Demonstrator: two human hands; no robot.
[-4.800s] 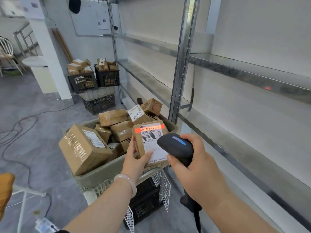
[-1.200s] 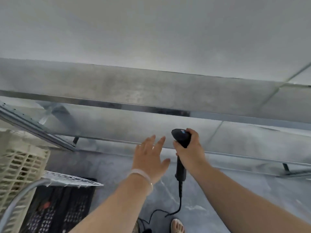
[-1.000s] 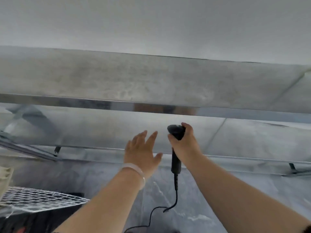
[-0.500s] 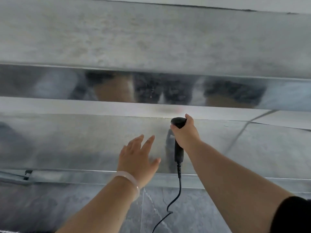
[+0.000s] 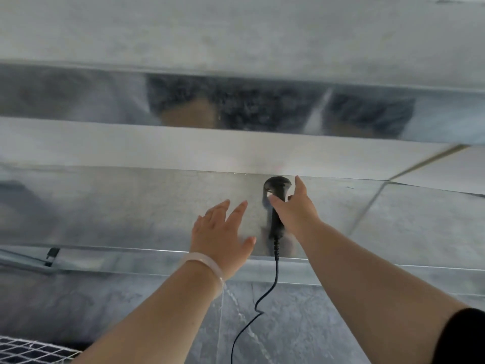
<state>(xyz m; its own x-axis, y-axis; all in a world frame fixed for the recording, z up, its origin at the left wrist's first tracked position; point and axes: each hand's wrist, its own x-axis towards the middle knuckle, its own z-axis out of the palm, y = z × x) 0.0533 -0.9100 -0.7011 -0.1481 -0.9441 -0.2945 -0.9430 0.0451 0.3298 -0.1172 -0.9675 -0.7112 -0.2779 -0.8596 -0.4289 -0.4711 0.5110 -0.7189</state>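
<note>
A black barcode scanner (image 5: 276, 190) lies on the lower metal shelf (image 5: 131, 206), head toward the back wall. Its black cable (image 5: 273, 282) hangs over the shelf's front edge to the floor. My right hand (image 5: 295, 214) is on the scanner's handle, with the thumb across it and the index finger straight beside the head. My left hand (image 5: 220, 235), a pale bangle on its wrist, hovers just left of the scanner with fingers spread and holds nothing.
A second shiny metal shelf (image 5: 236, 48) runs across above, its front lip reflecting dark shapes. A white wire mesh (image 5: 31, 350) shows at the bottom left. Grey tiled floor (image 5: 315, 324) lies below the shelf edge.
The view has dropped closer to the lower shelf. My right hand has carried the scanner forward onto the shelf and its index finger has straightened. The left hand stayed open beside it.
</note>
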